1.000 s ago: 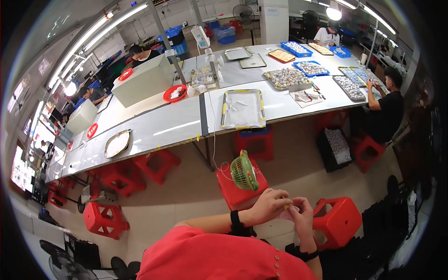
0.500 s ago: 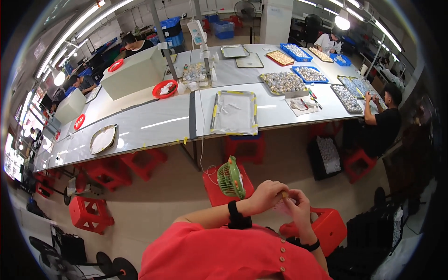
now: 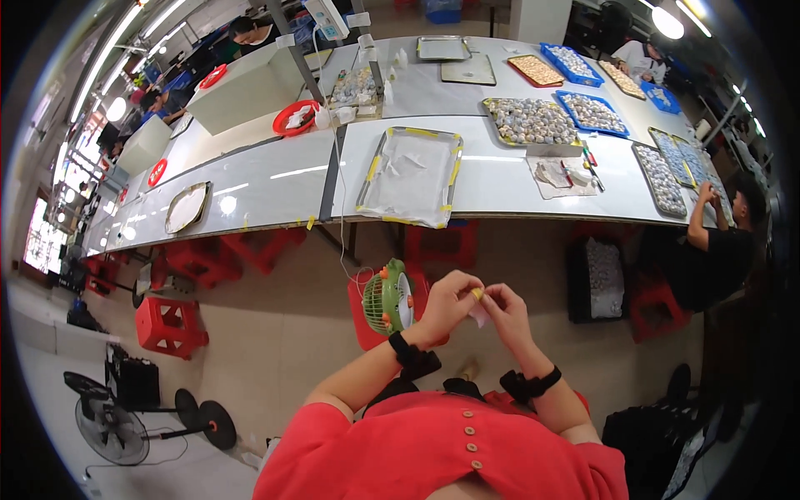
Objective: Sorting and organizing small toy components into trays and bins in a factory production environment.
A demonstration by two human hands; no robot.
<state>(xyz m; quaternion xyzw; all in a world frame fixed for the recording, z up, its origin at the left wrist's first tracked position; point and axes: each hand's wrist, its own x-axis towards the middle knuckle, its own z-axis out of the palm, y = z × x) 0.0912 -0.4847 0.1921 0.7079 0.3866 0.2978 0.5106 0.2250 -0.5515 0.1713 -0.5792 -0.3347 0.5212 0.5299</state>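
Observation:
Both hands meet in front of my body, fingertips almost touching. My left hand (image 3: 447, 307) is closed in a pinch with a small yellow piece (image 3: 477, 293) at its fingertips, too small to name. A pale pink, thin scrap (image 3: 479, 315) hangs just below, between the two hands. My right hand (image 3: 508, 315) is closed too, thumb and fingers pressed together beside the scrap; what it grips, if anything, is hidden. Below and left of the hands, a green frog-like fan (image 3: 388, 298) stands on a red stool (image 3: 358, 321).
Ahead runs a long white table (image 3: 479, 187) bearing a paper-lined tray (image 3: 408, 179), a tray of small rounded pieces (image 3: 530, 122) and blue trays (image 3: 593, 113). A person in black (image 3: 708, 250) sits at the right. A cord (image 3: 340, 200) hangs from the table to the fan; a floor fan (image 3: 112, 425) stands lower left.
My view has shifted, with my body turned and table and stools sitting differently in the picture. Both hands, still together around the yellow piece and pink scrap, appear higher and further left.

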